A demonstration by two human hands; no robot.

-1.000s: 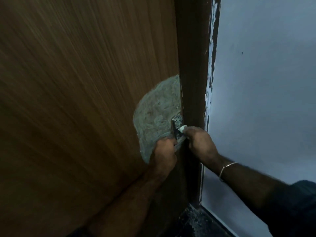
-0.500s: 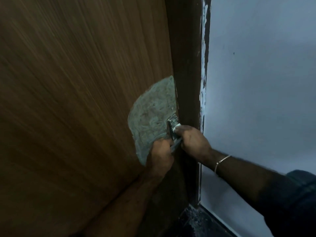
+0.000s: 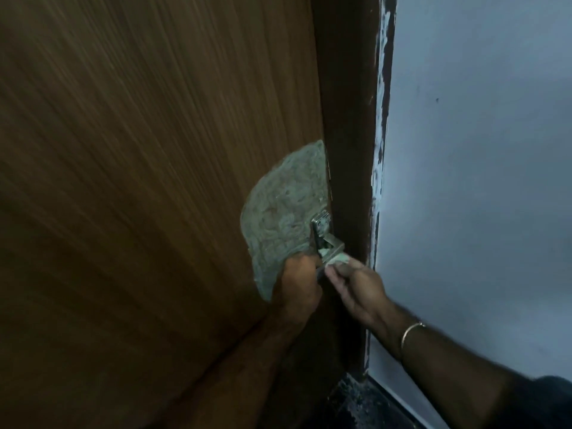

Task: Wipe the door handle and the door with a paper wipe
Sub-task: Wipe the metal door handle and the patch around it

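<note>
Head view, centre right: right hand [image 3: 356, 286] pinching paper wipe [image 3: 339, 260] against metal door handle [image 3: 325, 239]; left hand [image 3: 298, 283] curled on handle's lower part (grip partly hidden). Beside them, worn grey patch [image 3: 284, 212] on brown door [image 3: 139, 181]; dark frame [image 3: 349, 119], pale wall [image 3: 479, 181].

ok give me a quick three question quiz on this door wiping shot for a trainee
1. True or false: the right hand pinches the small white paper wipe against the silver metal door handle.
2. Which surface lies right of the dark brown door frame? A) pale grey wall B) glass window C) red curtain
3. Fill in: the thin gold bangle sits on the ____ wrist.

Key: 1 true; 2 A; 3 right. Extra note: the left hand takes its grip at the handle's lower end, by the rough grey patch on the brown wooden door.
</note>
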